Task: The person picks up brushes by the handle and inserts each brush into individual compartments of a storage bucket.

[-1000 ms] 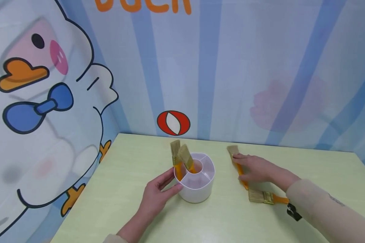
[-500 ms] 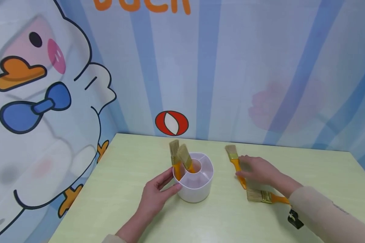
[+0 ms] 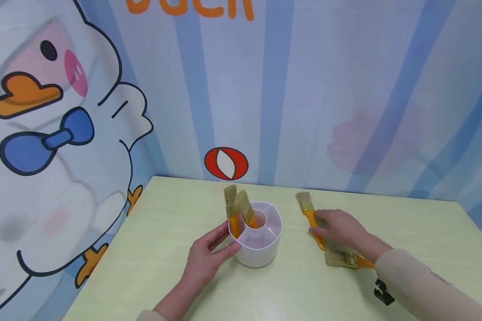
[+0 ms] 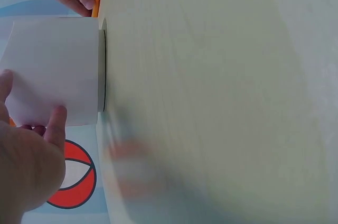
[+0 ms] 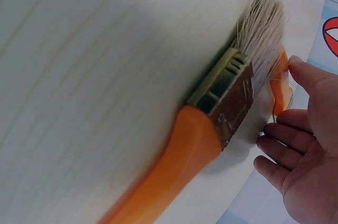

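Note:
My left hand grips the near left side of a white divided pen holder, thumb near the rim; the left wrist view shows fingers against its wall. Two flat paintbrushes stand in it, bristles up: one in an outer compartment, one in the round middle opening. To the right, my right hand pinches the orange handle of a paintbrush lying on the table. Another paintbrush lies crosswise below my right hand, its handle partly hidden by the sleeve; it fills the right wrist view.
The pale wood-look table carries the holder and brushes. Behind and to the left hangs a cloth backdrop with a duck and a red-white ball printed on it. The holder's other compartments hold nothing visible.
My right hand has slid right and slightly toward me along the far brush, from over its metal band to its handle. The brushes, holder and left hand look unmoved.

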Demonstrator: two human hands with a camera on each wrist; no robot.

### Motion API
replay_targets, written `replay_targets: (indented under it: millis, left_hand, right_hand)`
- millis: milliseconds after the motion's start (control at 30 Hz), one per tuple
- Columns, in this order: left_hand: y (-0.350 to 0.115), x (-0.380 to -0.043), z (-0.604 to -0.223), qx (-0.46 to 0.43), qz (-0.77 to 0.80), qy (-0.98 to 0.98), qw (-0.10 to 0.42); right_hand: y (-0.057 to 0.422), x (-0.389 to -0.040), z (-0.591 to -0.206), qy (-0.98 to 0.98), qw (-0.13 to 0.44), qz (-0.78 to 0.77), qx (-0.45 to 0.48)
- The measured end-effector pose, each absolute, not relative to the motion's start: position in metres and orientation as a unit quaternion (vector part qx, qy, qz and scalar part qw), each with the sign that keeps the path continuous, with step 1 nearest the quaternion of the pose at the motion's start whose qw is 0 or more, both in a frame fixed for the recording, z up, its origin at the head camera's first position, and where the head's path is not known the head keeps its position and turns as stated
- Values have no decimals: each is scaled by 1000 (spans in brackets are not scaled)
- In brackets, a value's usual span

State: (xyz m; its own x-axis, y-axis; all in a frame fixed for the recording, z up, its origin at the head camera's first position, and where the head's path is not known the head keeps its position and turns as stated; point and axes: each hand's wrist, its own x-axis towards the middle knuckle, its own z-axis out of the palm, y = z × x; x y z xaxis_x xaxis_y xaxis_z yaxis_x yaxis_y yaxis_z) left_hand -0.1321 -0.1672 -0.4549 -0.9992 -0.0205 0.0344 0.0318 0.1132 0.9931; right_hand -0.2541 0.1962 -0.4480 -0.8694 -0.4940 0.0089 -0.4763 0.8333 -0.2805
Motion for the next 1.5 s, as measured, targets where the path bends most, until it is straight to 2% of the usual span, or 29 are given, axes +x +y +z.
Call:
replay_targets:
  millis: [333,733,1033,1500]
  left_hand:
    - [-166,-131,-455,-1,-662,-749,16]
    - [-167,-132,-457,0,-654,-756,17]
    - [-167,-132,-456,-1,-659,-751,24]
    - [-167,-133,-456,1,-661,-750,26]
  right_hand:
    - [196,-257,-452,951,66,-162,-256]
    - [183,-265,-463,960,6,-156,-233]
    - [176,-268,-461,957,-36,-123,-260]
    - [170,-277,-464,952,-39,-162,-258]
